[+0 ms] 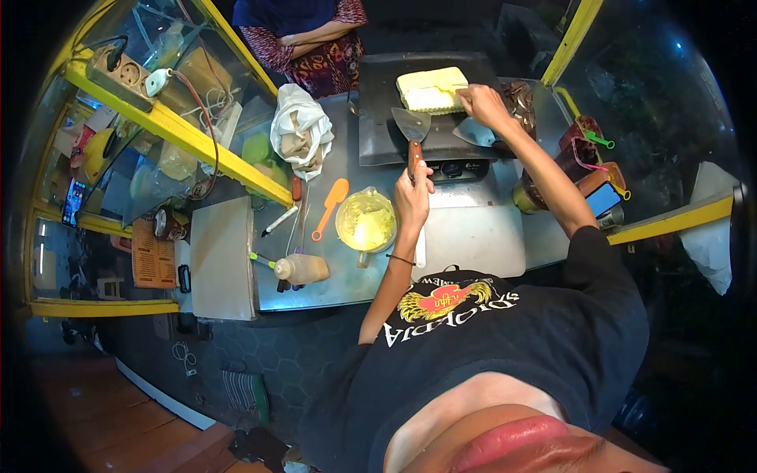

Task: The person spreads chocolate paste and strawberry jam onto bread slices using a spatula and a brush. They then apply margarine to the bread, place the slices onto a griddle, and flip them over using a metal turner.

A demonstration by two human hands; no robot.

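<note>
A block of yellow-coated bread (422, 93) lies on the dark flat griddle (378, 134). My right hand (485, 106) reaches over the griddle, its fingers pinched on the bread's right edge. My left hand (413, 197) is wrapped round the wooden handle of a scraper (412, 124). The scraper's wide metal blade points up at the griddle, just short of the bread. A second scraper blade (475, 132) rests on the griddle below my right wrist. Beside my left forearm stands a clear jug (367, 222) with yellow spread inside.
An orange spatula (332, 199), a squeeze bottle (303, 270) and a white plastic bag (302, 130) are on the metal counter. A white board (477, 240) lies before me. Sauce containers (579, 154) and a phone (603, 199) stand right. Across, a person (303, 35) has folded arms. Yellow posts frame the stall.
</note>
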